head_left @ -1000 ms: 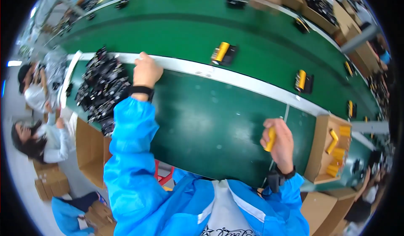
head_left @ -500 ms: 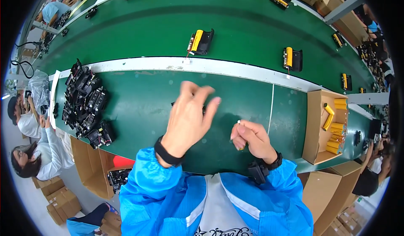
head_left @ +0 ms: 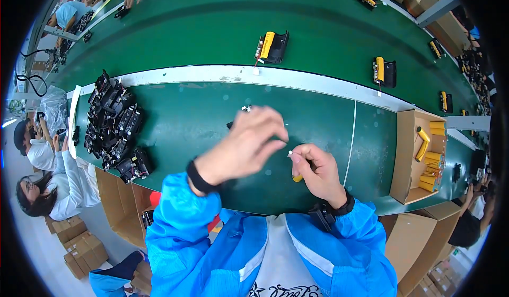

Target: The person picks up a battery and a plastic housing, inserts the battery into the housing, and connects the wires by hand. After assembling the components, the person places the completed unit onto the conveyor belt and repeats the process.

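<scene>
My right hand (head_left: 318, 171) is closed, with a small white plug (head_left: 290, 153) between thumb and forefinger. Below the fingers shows a bit of a yellow cylindrical battery (head_left: 298, 179), mostly hidden by the hand. My left hand (head_left: 249, 140), smeared by motion, hovers just left of the plug. Its thumb stands apart from the bent fingers, and nothing shows in them. Partly hidden behind it on the green bench (head_left: 180, 122) lies a black plastic part (head_left: 229, 125), with a small white-and-dark end (head_left: 246, 108) beyond the knuckles.
A pile of black plastic housings (head_left: 114, 122) stands at left. At right, a cardboard box (head_left: 405, 159) holds several yellow batteries (head_left: 432, 164). Past a white rail (head_left: 201, 73), black housings with yellow batteries (head_left: 273, 47) lie on a green belt (head_left: 185, 32). Other people work at far left and right.
My left hand has moved right, toward the plug in my right hand, its fingers more bent. A bit of yellow battery now shows under the right hand. The whole view has shifted slightly.
</scene>
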A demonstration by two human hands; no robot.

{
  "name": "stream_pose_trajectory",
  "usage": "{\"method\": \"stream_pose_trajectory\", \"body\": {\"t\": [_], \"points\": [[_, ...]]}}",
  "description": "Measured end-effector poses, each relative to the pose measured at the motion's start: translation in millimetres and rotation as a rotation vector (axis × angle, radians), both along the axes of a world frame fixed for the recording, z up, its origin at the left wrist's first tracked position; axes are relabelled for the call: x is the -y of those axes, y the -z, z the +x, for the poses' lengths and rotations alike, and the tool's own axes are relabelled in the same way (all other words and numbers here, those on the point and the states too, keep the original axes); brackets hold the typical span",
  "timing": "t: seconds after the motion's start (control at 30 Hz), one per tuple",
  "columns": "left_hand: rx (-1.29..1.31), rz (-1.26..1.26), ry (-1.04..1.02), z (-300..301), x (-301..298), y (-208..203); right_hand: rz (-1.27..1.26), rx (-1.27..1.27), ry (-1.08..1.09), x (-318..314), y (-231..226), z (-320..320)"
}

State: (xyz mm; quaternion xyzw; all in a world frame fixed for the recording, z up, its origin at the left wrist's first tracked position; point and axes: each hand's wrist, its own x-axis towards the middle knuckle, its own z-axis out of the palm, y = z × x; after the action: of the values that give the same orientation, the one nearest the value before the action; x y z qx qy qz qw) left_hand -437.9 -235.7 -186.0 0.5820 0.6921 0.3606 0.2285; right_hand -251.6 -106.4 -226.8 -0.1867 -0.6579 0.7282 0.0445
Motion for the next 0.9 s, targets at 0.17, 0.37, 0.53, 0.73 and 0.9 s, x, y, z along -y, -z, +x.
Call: {"method": "stream_pose_trajectory", "body": {"t": [0.17, 0.37, 0.53, 0.73, 0.9], "points": [[-0.298, -0.196, -0.069, -29, 9, 8, -0.160, 0.066, 0.077, -2, 8, 4], [-0.182, -0.364, -0.254, -5, 14, 41, -0.325, -0.018, 0.133, 7, 12, -3], [-0.078, -0.266, -0.372, 19, 14, 48, 0.328, -0.062, 0.173, 14, 15, -36], [-0.042, -0.289, -0.378, 23, 20, 52, 0.584, 0.089, 0.217, 28, 38, -57], [-0.026, -0.287, -0.368, 22, 20, 55, 0.607, 0.126, 0.260, 30, 43, -64]]}}
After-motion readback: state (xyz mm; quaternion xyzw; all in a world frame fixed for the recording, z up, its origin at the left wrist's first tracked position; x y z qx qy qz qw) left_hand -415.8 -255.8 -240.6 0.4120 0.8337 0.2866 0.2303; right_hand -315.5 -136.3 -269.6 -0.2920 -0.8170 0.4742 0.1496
